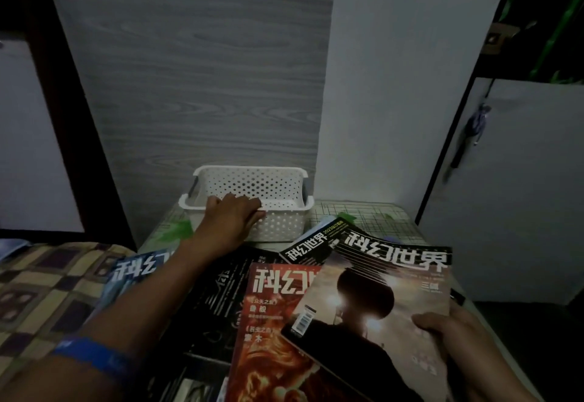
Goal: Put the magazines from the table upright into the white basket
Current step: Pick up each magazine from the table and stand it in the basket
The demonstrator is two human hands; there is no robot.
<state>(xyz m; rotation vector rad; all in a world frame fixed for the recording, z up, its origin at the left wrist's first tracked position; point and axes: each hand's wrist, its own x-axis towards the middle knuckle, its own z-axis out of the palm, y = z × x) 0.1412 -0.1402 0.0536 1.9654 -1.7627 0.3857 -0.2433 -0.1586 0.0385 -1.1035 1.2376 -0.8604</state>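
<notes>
A white perforated basket (278,186) stands at the far end of the table, against the wall, with nothing visible inside. My left hand (232,216) grips its near rim, fingers hooked over the edge. My right hand (442,335) holds a magazine with a dark silhouette cover (373,306) by its right edge, lifted slightly above the pile. Under it lie a red-orange magazine (271,332), a black one (221,300), a blue one (136,272) partly hidden by my left arm, and another black-headed one (306,250) near the basket.
The table has a green and white grid-patterned cloth (373,215). A checked brown blanket (41,291) lies to the left. A grey wood-grain wall (196,69) rises behind the basket, and a white cabinet door (505,186) stands to the right.
</notes>
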